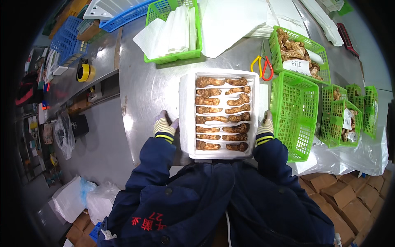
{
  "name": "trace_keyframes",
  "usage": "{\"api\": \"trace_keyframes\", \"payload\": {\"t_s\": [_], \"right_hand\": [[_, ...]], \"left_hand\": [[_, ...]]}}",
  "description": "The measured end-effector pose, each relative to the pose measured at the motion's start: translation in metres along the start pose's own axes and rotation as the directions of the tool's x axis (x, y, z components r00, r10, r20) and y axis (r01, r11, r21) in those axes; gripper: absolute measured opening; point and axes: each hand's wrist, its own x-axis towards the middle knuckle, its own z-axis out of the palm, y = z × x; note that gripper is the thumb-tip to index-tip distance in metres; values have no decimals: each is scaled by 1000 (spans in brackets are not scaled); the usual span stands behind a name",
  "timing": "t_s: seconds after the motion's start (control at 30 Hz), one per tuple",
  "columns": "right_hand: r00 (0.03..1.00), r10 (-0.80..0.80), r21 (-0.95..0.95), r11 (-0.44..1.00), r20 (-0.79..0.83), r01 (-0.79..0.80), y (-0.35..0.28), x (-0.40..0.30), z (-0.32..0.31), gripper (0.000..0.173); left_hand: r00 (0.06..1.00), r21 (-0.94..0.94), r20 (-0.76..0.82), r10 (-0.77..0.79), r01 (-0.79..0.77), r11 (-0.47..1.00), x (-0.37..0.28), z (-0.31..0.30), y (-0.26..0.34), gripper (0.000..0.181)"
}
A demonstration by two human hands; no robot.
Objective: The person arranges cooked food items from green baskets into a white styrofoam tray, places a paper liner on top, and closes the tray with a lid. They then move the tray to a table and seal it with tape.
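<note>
Before me on the steel table stands a white foam box (pixel 192 151), with rows of brown mushrooms (pixel 237 119) laid in two columns between folds of white paper. My left hand (pixel 166 123), in a striped glove, is at the box's left side with thumb and fingers apart. My right hand (pixel 266 125), gloved the same way, is at the right side of the box, between it and a green plastic basket (pixel 294 115); its fingers are partly hidden, and whether it presses the box I cannot tell.
A green basket (pixel 172 57) of white paper towels stands beyond the box. Scissors (pixel 262 66) with yellow and red handles lie near a basket of mushrooms (pixel 322 66). Smaller green baskets (pixel 345 123) stand at the right, a yellow tape roll (pixel 83 73) at the left.
</note>
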Motion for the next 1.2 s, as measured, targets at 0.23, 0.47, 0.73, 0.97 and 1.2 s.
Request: {"api": "trace_keyframes", "payload": {"t_s": [0.23, 0.47, 0.73, 0.97, 1.2], "right_hand": [[913, 350, -124, 916, -210, -381, -74, -4, 37, 57], [989, 148, -309, 941, 17, -136, -33, 31, -2, 32], [745, -112, -13, 987, 658, 160, -168, -106, 53, 54], [332, -208, 48, 901, 920, 430, -205, -153, 80, 22], [220, -418, -322, -192, 882, 927, -109, -62, 148, 65]], "left_hand": [[954, -52, 270, -130, 150, 987, 21, 44, 3, 28], [983, -410, 177, 44, 33, 911, 5, 34, 23, 7], [832, -848, 530, 163, 520, 104, -9, 16, 42, 36], [683, -667, 667, 297, 726, -170, -3, 12, 47, 41], [802, -690, 555, 223, 593, -416, -1, 37, 46, 39]]}}
